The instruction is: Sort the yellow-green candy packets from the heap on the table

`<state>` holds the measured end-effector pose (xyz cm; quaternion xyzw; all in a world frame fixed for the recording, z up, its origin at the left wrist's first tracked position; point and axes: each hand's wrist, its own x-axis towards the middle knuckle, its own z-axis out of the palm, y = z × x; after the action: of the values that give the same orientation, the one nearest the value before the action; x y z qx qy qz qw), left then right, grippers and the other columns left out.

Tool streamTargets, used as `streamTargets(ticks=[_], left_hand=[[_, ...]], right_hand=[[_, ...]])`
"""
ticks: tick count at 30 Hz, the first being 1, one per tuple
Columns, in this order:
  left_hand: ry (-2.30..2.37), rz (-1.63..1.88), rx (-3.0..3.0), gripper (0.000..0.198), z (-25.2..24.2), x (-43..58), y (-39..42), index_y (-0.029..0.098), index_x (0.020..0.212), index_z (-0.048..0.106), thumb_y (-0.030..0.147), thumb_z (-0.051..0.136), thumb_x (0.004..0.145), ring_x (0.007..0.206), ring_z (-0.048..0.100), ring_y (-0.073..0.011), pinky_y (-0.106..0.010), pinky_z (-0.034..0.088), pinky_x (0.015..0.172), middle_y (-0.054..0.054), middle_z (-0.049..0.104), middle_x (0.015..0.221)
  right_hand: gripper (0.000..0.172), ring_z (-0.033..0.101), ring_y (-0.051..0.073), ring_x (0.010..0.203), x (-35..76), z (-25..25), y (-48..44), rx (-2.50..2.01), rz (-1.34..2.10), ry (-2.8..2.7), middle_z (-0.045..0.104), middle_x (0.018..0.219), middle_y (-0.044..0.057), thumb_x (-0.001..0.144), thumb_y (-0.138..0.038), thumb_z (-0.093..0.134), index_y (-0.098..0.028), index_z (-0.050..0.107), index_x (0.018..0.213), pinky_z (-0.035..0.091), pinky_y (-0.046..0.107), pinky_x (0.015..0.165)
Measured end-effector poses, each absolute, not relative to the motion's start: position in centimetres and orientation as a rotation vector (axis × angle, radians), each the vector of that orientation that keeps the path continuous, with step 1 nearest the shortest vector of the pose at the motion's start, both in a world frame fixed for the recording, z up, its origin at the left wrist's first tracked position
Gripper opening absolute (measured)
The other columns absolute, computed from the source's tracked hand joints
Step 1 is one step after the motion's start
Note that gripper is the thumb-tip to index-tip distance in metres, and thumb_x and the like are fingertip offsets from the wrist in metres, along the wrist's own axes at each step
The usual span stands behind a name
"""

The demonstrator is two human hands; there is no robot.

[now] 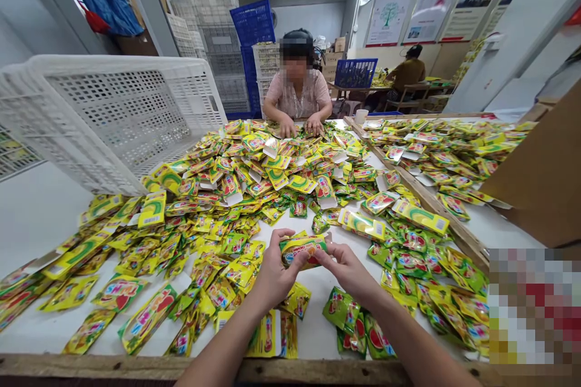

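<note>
Both of my hands hold one small yellow-green candy box (302,249) above the front middle of the white table. My left hand (279,266) grips its left end, thumb across the printed front. At the right end my right hand (347,266) pinches it with thumb and fingers. Below my wrists lie green watermelon-print sachets (342,309) and yellow sachets (296,299). A loose pile of yellow sachets (222,290) spreads left of my hands. More green sachets (411,260) lie to the right. Behind them rises a heap of yellow boxes (276,178), several with open white flaps.
A white plastic crate (113,115) lies tipped at the left. Wooden strips edge the table (59,366) and divide it (417,193) on the right. A brown cardboard box (540,169) stands far right. Across the table, a co-worker (297,87) has both hands in the heap.
</note>
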<state>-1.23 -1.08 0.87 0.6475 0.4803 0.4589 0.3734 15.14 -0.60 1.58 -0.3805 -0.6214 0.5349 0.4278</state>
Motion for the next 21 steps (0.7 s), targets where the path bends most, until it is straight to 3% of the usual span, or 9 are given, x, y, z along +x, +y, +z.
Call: streamTargets(ticks=[5,8,10,12,14,17,21], left_hand=[[1.258,1.273,1.701,0.039,0.9,-1.1,-1.1,0.02,0.104,0.041,0.042,0.058,0.078,0.075,0.061,-0.0154,-0.027,0.049,0.068,-0.002,0.059,0.087],[1.268,1.353,1.68,0.032,0.9,-0.7,-1.2,0.02,0.099,0.043,0.04,0.057,0.079,0.071,0.06,-0.0133,-0.025,0.048,0.064,-0.001,0.059,0.083],[1.283,1.397,1.663,0.027,0.9,-0.5,-1.3,0.02,0.094,0.044,0.039,0.057,0.079,0.068,0.059,-0.0126,-0.024,0.047,0.063,0.0,0.058,0.081],[1.297,1.429,1.646,0.027,0.9,-0.4,-1.4,0.019,0.092,0.045,0.039,0.057,0.078,0.069,0.059,-0.0129,-0.024,0.046,0.063,0.0,0.059,0.08],[1.304,1.423,1.636,0.027,0.7,-0.5,-1.4,0.019,0.091,0.046,0.04,0.058,0.078,0.07,0.059,-0.0134,-0.025,0.046,0.065,0.0,0.058,0.081],[1.267,1.221,1.584,0.03,0.4,-0.7,-1.5,0.02,0.095,0.044,0.045,0.053,0.08,0.063,0.056,-0.0123,-0.025,0.045,0.061,0.002,0.057,0.075],[1.178,0.96,1.546,0.044,0.0,-0.8,-1.2,0.021,0.118,0.034,0.049,0.044,0.085,0.065,0.056,-0.0117,-0.026,0.046,0.063,-0.001,0.057,0.087]], right_hand=[[0.034,0.062,0.023,0.091,14.5,1.9,-1.0,-0.966,1.291,-1.555,0.071,0.086,0.005,0.079,-0.05,0.056,-0.02,0.071,0.08,0.047,0.04,0.086],[0.03,0.062,0.02,0.074,14.1,1.5,-1.1,-1.123,1.062,-1.368,0.068,0.077,0.005,0.07,-0.046,0.067,-0.018,0.065,0.08,0.05,0.035,0.073],[0.036,0.061,0.018,0.07,14.3,1.4,-1.0,-1.232,0.86,-1.253,0.066,0.074,0.003,0.062,-0.043,0.074,-0.019,0.06,0.085,0.05,0.033,0.07],[0.051,0.061,0.019,0.079,14.6,1.6,-0.7,-1.281,0.745,-1.186,0.065,0.084,0.003,0.054,-0.041,0.079,-0.021,0.056,0.095,0.05,0.034,0.073],[0.054,0.062,0.019,0.08,14.8,1.8,-0.6,-1.256,0.922,-1.182,0.064,0.087,0.004,0.052,-0.043,0.079,-0.021,0.055,0.096,0.052,0.032,0.069],[0.041,0.057,0.013,0.054,15.1,1.9,-0.5,-1.173,1.4,-1.242,0.059,0.064,-0.001,0.058,-0.051,0.073,-0.018,0.054,0.073,0.048,0.025,0.045],[0.04,0.046,0.009,0.039,18.2,2.6,1.7,-1.34,1.42,-1.433,0.054,0.05,-0.002,0.054,-0.05,0.074,-0.017,0.051,0.06,0.037,0.022,0.032]])
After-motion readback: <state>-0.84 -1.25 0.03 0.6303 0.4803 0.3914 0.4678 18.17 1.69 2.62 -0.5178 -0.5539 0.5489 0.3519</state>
